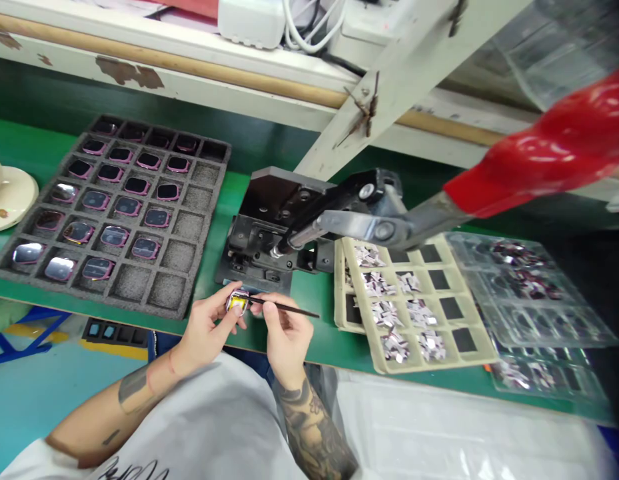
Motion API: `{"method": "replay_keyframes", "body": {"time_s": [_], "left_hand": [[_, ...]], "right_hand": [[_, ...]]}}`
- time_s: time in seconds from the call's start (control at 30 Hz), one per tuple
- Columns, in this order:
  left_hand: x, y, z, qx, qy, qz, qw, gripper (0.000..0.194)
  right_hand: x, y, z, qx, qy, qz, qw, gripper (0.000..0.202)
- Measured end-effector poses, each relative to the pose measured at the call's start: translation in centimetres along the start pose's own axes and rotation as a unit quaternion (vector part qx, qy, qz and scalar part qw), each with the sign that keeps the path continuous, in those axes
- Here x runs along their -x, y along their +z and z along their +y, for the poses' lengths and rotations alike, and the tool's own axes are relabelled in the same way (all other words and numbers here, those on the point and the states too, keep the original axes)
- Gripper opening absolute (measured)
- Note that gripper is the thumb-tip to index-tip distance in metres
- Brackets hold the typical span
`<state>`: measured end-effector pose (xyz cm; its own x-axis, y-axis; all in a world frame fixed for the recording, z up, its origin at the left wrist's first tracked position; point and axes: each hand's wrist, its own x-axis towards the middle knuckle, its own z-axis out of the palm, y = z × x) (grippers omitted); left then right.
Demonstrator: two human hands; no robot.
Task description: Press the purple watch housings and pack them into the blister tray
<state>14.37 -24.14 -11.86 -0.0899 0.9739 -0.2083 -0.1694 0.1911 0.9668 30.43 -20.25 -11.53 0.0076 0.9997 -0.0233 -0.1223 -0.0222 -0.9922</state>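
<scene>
Just in front of the black clamp press, my left hand (pixel 210 325) pinches a small watch case (pixel 238 301) with a pinkish rim and a yellow and white inside. My right hand (pixel 288 335) is closed on a thin black tool (pixel 292 308), like a tweezer or pick. The tool's left end reaches the right edge of the case; its exact contact is too small to tell. Left of my hands lies a grey foam tray (pixel 183 287) with rows of pink-rimmed watch cases in its pockets.
The black press (pixel 269 220) has a red-handled lever (pixel 544 150) extending to the upper right. Beige compartment trays (pixel 376 357) of small silvery parts and clear plastic trays (pixel 579 333) stand at the right. A white shelf beam (pixel 189 87) crosses behind; a cream round base (pixel 14 197) sits far left.
</scene>
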Motion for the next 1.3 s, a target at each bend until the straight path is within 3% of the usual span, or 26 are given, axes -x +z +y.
{"method": "replay_keyframes", "body": {"time_s": [0.1, 0.17, 0.27, 0.37, 0.53, 0.63, 0.73, 0.87, 1.07, 1.13, 1.23, 1.27, 1.3], "left_hand": [[0.0, 0.0, -0.1, 0.004, 0.001, -0.003, 1.0, 0.058], [0.0, 0.1, -0.1, 0.021, -0.002, 0.01, 1.0, 0.057], [-0.1, 0.3, 0.1, 0.054, -0.006, 0.025, 0.998, 0.056], [-0.2, 0.4, 0.5, 0.073, -0.01, 0.027, 0.997, 0.058], [-0.4, -0.2, 1.2, 0.111, -0.014, 0.013, 0.994, 0.059], [-0.6, -0.6, 1.4, 0.136, -0.032, 0.023, 0.99, 0.057], [-0.6, -0.6, 1.4, 0.133, -0.031, 0.017, 0.99, 0.057], [-0.1, 0.0, 1.6, 0.13, -0.009, -0.02, 0.991, 0.054], [-0.4, 0.7, 2.0, 0.159, -0.025, -0.026, 0.987, 0.055], [-0.8, 0.7, 2.0, 0.162, -0.05, -0.011, 0.985, 0.056], [-1.2, 0.6, 1.7, 0.124, -0.047, 0.018, 0.991, 0.056], [-1.2, 0.6, 1.5, 0.1, -0.033, 0.025, 0.994, 0.055], [-1.2, 0.5, 1.2, 0.073, -0.018, 0.027, 0.997, 0.055]], "right_hand": [[0.0, -0.3, -0.4, -0.074, 0.029, -0.05, 0.996, 0.021], [0.2, -0.7, -0.7, -0.097, -0.009, -0.064, 0.993, 0.019], [0.5, -1.3, -0.8, -0.054, -0.11, 0.017, 0.992, 0.012], [0.5, -1.3, -0.2, 0.012, -0.1, 0.062, 0.993, 0.013], [0.4, -2.2, 0.3, -0.02, -0.027, -0.008, 0.999, 0.022], [0.1, -3.9, -1.1, -0.063, -0.048, -0.064, 0.995, 0.025], [-0.4, -5.0, -2.9, -0.034, -0.091, -0.039, 0.994, 0.018], [-0.6, -4.1, -3.0, 0.013, -0.12, -0.004, 0.993, 0.012], [0.2, -2.4, -0.7, 0.0, -0.049, 0.014, 0.999, 0.018], [0.0, -3.4, -1.2, -0.048, -0.041, -0.016, 0.998, 0.02], [-1.1, -6.7, -3.7, -0.081, -0.059, -0.146, 0.984, 0.029], [-1.7, -8.0, -4.8, -0.045, -0.089, -0.151, 0.983, 0.03], [-2.2, -9.1, -5.9, 0.015, -0.14, -0.104, 0.985, 0.028]]}}
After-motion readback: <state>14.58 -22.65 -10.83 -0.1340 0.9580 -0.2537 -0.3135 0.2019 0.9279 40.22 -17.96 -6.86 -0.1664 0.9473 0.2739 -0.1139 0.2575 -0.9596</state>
